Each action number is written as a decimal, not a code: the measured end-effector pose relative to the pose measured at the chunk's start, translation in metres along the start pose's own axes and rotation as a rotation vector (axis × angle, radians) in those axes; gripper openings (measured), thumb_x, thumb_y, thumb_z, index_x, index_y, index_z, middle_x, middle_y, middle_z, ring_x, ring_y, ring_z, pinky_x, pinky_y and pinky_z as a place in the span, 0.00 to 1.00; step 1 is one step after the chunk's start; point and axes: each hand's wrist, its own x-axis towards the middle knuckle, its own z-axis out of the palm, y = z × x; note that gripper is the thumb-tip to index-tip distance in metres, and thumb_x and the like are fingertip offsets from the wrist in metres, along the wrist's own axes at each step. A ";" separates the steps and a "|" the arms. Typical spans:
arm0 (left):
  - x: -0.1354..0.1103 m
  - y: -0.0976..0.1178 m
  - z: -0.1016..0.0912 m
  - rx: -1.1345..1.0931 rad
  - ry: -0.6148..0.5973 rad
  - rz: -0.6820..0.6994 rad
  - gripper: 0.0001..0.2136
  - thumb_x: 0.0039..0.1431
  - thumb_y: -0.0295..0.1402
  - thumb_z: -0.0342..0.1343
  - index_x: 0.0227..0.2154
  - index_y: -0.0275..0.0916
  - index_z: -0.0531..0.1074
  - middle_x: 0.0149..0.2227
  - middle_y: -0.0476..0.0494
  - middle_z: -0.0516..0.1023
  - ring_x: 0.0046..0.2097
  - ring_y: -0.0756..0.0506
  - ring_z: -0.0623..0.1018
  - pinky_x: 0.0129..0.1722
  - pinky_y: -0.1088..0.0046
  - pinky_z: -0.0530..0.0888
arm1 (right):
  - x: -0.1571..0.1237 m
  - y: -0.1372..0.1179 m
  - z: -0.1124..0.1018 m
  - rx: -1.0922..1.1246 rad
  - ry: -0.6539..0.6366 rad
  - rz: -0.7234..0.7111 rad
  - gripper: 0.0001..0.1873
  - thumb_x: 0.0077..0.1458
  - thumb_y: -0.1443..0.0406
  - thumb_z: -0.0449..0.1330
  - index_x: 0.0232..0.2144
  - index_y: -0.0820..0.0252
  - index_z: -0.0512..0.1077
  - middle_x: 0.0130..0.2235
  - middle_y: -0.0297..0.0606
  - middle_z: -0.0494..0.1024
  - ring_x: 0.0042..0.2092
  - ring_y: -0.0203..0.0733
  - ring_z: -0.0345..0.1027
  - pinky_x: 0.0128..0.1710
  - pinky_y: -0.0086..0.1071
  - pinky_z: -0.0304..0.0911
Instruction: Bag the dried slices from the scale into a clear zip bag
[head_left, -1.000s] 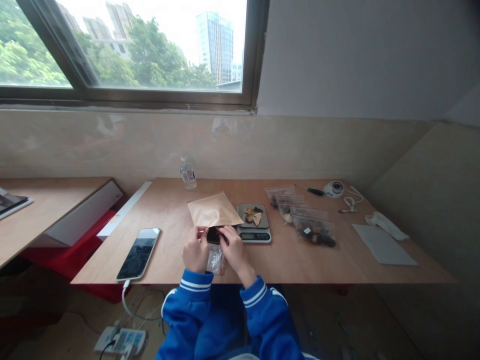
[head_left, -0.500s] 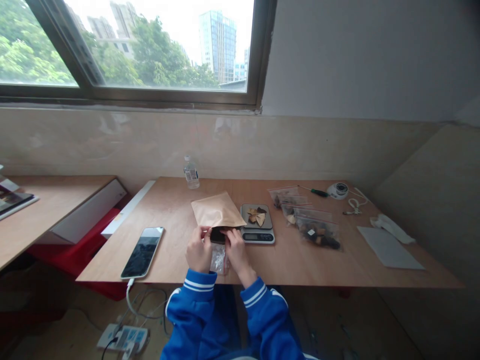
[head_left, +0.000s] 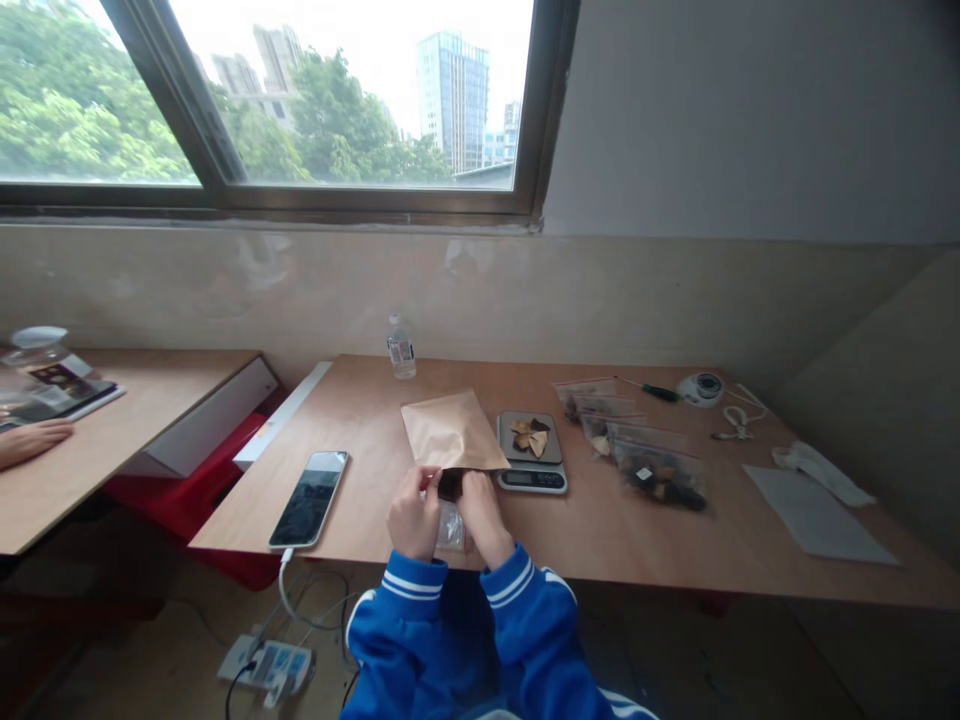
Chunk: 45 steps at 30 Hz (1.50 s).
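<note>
A brown kraft paper bag (head_left: 452, 428) lies flat on the table, its mouth toward me and parted over a dark inside. The left corner of that mouth is pinched by my left hand (head_left: 414, 512). At the right part of the opening, my right hand (head_left: 481, 508) has its fingers tucked under the upper edge, so their tips are hidden. Below the mouth, between both wrists, rests a small clear plastic bag (head_left: 451, 528). Just right of the paper bag stands a kitchen scale (head_left: 531, 480) with several dried tan and dark slices (head_left: 530, 437) on its plate.
Several zip bags of dark pieces (head_left: 658, 468) lie right of the scale. Beyond are a screwdriver (head_left: 660, 393), a white dome camera (head_left: 702, 389) and white paper (head_left: 817, 512). A charging phone (head_left: 310, 500) lies left, a water bottle (head_left: 401, 348) behind. Another person's hand (head_left: 37, 442) rests on the left table.
My view has swung left, bringing another person's hand and a jar into sight. My right fingers have gone further under the paper bag's upper edge. My left hand still pinches its corner.
</note>
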 end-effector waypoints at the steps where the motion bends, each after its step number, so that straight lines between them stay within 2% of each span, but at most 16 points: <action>1: 0.001 0.000 -0.002 0.002 0.013 -0.007 0.07 0.58 0.36 0.52 0.32 0.42 0.73 0.30 0.47 0.77 0.33 0.47 0.76 0.32 0.75 0.67 | 0.000 -0.003 0.000 -0.030 -0.009 0.028 0.13 0.51 0.77 0.51 0.28 0.64 0.75 0.29 0.47 0.78 0.34 0.45 0.72 0.35 0.32 0.66; 3: 0.004 0.000 -0.004 0.003 0.037 -0.012 0.06 0.58 0.36 0.53 0.32 0.42 0.74 0.30 0.47 0.77 0.33 0.47 0.76 0.32 0.75 0.67 | -0.001 -0.008 -0.001 -0.098 -0.027 0.075 0.12 0.51 0.76 0.52 0.27 0.64 0.74 0.30 0.48 0.78 0.34 0.46 0.73 0.35 0.33 0.65; 5: 0.007 0.001 -0.005 -0.008 0.055 0.002 0.06 0.57 0.36 0.53 0.32 0.43 0.74 0.31 0.48 0.77 0.34 0.47 0.76 0.33 0.75 0.67 | -0.002 -0.014 -0.006 -0.118 -0.044 0.060 0.12 0.52 0.76 0.52 0.31 0.64 0.74 0.33 0.48 0.78 0.37 0.46 0.73 0.38 0.34 0.65; 9: 0.010 0.005 -0.004 -0.040 0.074 0.054 0.06 0.57 0.36 0.53 0.31 0.43 0.74 0.33 0.48 0.77 0.35 0.47 0.76 0.35 0.75 0.67 | -0.005 -0.024 -0.023 -0.035 -0.038 -0.033 0.13 0.52 0.76 0.52 0.35 0.62 0.74 0.37 0.46 0.78 0.41 0.46 0.71 0.43 0.36 0.65; 14: 0.012 0.009 -0.002 -0.033 0.091 0.035 0.07 0.57 0.37 0.54 0.32 0.43 0.75 0.32 0.48 0.77 0.35 0.48 0.76 0.34 0.75 0.67 | -0.009 -0.026 -0.052 0.093 0.028 0.018 0.14 0.50 0.75 0.52 0.33 0.59 0.75 0.36 0.40 0.79 0.38 0.42 0.72 0.41 0.34 0.66; 16: 0.013 0.009 -0.001 -0.028 0.094 0.026 0.07 0.57 0.37 0.54 0.32 0.44 0.75 0.32 0.49 0.77 0.34 0.48 0.76 0.33 0.75 0.67 | -0.011 -0.016 -0.069 0.158 0.060 0.067 0.13 0.50 0.72 0.53 0.33 0.58 0.75 0.33 0.37 0.79 0.34 0.40 0.72 0.38 0.33 0.67; 19: 0.014 0.009 0.001 -0.036 0.087 0.036 0.07 0.56 0.38 0.54 0.31 0.44 0.75 0.32 0.49 0.77 0.33 0.48 0.76 0.33 0.75 0.67 | -0.012 0.015 -0.097 0.175 0.139 0.172 0.12 0.50 0.68 0.54 0.34 0.59 0.75 0.29 0.36 0.78 0.31 0.40 0.72 0.34 0.32 0.67; 24: 0.015 0.007 0.002 -0.046 0.088 0.069 0.07 0.56 0.38 0.54 0.30 0.44 0.75 0.31 0.50 0.77 0.34 0.49 0.76 0.35 0.75 0.68 | -0.005 0.075 -0.133 -0.154 0.347 0.448 0.15 0.52 0.69 0.50 0.39 0.64 0.74 0.34 0.46 0.79 0.36 0.46 0.73 0.35 0.33 0.64; 28: 0.014 0.006 0.003 -0.049 0.078 0.086 0.07 0.56 0.38 0.54 0.30 0.44 0.75 0.31 0.49 0.77 0.34 0.48 0.76 0.35 0.75 0.68 | 0.008 0.093 -0.138 -0.393 0.348 0.585 0.17 0.54 0.70 0.48 0.41 0.67 0.74 0.38 0.54 0.78 0.39 0.49 0.73 0.36 0.35 0.62; 34: 0.011 0.005 0.008 -0.046 0.075 0.110 0.08 0.57 0.38 0.54 0.31 0.43 0.76 0.31 0.49 0.77 0.35 0.48 0.76 0.35 0.76 0.68 | 0.015 0.100 -0.124 -0.345 0.280 0.504 0.15 0.55 0.69 0.49 0.41 0.64 0.73 0.38 0.48 0.78 0.39 0.45 0.73 0.37 0.32 0.63; 38: 0.011 0.003 0.012 -0.053 0.077 0.109 0.07 0.57 0.38 0.55 0.31 0.44 0.76 0.31 0.49 0.77 0.34 0.49 0.76 0.35 0.76 0.68 | -0.001 0.106 -0.118 -0.228 0.351 0.410 0.17 0.55 0.67 0.48 0.44 0.66 0.70 0.40 0.49 0.77 0.41 0.46 0.72 0.40 0.35 0.64; 41: 0.012 0.004 0.013 -0.057 0.085 0.108 0.07 0.57 0.38 0.55 0.31 0.43 0.77 0.31 0.49 0.77 0.34 0.49 0.76 0.34 0.77 0.68 | -0.014 0.099 -0.122 -0.113 0.407 0.324 0.17 0.55 0.65 0.48 0.42 0.66 0.71 0.41 0.50 0.76 0.40 0.45 0.71 0.41 0.37 0.64; 43: 0.011 0.004 0.013 -0.069 0.087 0.130 0.08 0.57 0.39 0.55 0.32 0.43 0.77 0.31 0.49 0.77 0.33 0.50 0.76 0.34 0.77 0.69 | -0.021 0.084 -0.126 0.041 0.350 0.249 0.16 0.56 0.62 0.50 0.40 0.64 0.72 0.40 0.47 0.77 0.38 0.43 0.71 0.39 0.36 0.66; 45: 0.011 0.003 0.014 -0.078 0.097 0.166 0.09 0.57 0.40 0.55 0.32 0.43 0.77 0.30 0.49 0.77 0.33 0.50 0.76 0.33 0.77 0.69 | -0.025 0.062 -0.128 0.256 0.160 0.178 0.16 0.58 0.59 0.51 0.39 0.62 0.73 0.36 0.42 0.77 0.36 0.41 0.71 0.38 0.34 0.67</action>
